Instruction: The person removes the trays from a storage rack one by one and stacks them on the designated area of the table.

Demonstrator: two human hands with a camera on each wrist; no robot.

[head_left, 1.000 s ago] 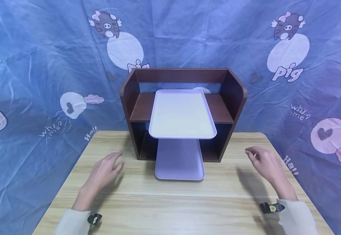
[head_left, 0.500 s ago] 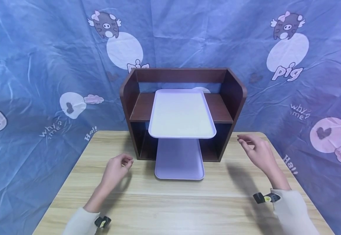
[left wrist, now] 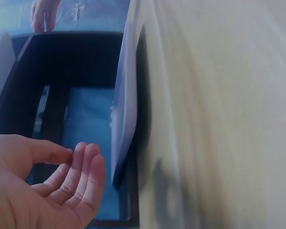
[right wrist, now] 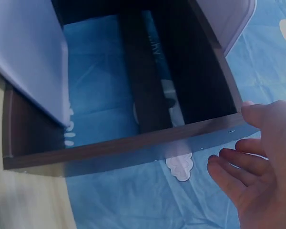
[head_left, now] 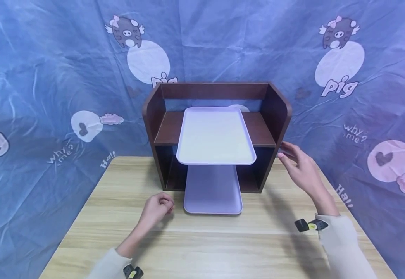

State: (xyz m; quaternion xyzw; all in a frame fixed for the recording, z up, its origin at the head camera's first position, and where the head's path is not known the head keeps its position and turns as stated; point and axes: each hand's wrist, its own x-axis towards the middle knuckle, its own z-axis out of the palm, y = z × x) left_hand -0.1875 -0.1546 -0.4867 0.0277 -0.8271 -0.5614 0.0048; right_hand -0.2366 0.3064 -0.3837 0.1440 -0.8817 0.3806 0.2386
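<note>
A dark brown two-tier shelf [head_left: 214, 91] stands at the back of the table. One pale lilac tray [head_left: 216, 135] lies on its upper board, jutting out over the front. Below it, a second tray [head_left: 213, 192] sticks out of the lower compartment towards the person. My left hand [head_left: 156, 209] hovers left of the lower tray, fingers loosely bent and holding nothing. At the shelf's right side panel is my right hand [head_left: 302, 170]. In the right wrist view its thumb [right wrist: 251, 112] is at the panel's front edge; whether it touches is unclear. The other fingers are outside, apart from the panel.
The light wooden table [head_left: 202, 248] extends in front of the shelf and to both sides. A blue cloth with printed pigs [head_left: 244, 42] hangs behind and along both sides.
My right hand has moved forward and left to the shelf's side panel. My left hand has come right, towards the lower tray, its fingers more bent. Shelf and trays look unmoved.
</note>
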